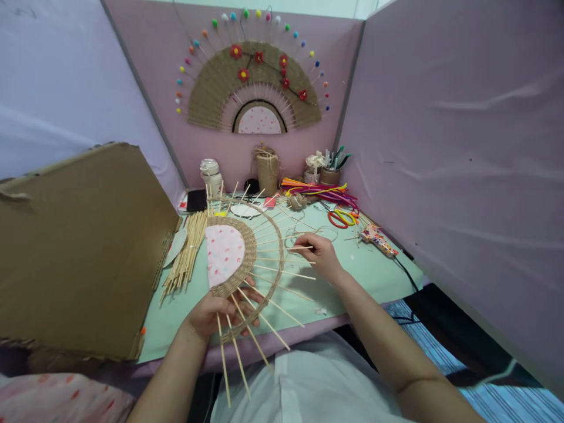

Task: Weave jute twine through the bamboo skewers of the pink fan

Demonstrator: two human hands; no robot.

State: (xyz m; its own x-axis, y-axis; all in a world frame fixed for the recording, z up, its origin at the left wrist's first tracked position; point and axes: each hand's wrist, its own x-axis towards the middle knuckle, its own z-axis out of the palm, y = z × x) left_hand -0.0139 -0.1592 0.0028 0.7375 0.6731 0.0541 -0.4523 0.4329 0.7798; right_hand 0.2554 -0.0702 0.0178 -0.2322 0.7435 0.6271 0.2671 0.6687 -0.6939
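Observation:
A half-round woven fan [240, 258] lies on the green table [361, 270]. It has a pink spotted centre, a band of twine weave and thin bamboo sticks fanning outward. My left hand [220, 311] grips the fan's lower edge, fingers curled under the sticks. My right hand [319, 252] is closed in a pinch on jute twine [299, 232] at the tips of the right-hand sticks; the twine loops back toward the table's middle.
A large cardboard sheet [74, 247] leans at the left. A bundle of bamboo sticks [187, 255] lies beside it. At the back stand a twine spool [267, 170], jars, coloured pipe cleaners [321, 191], scissors [341, 217] and a glue gun [379, 239]. A finished fan [255, 88] hangs on the wall.

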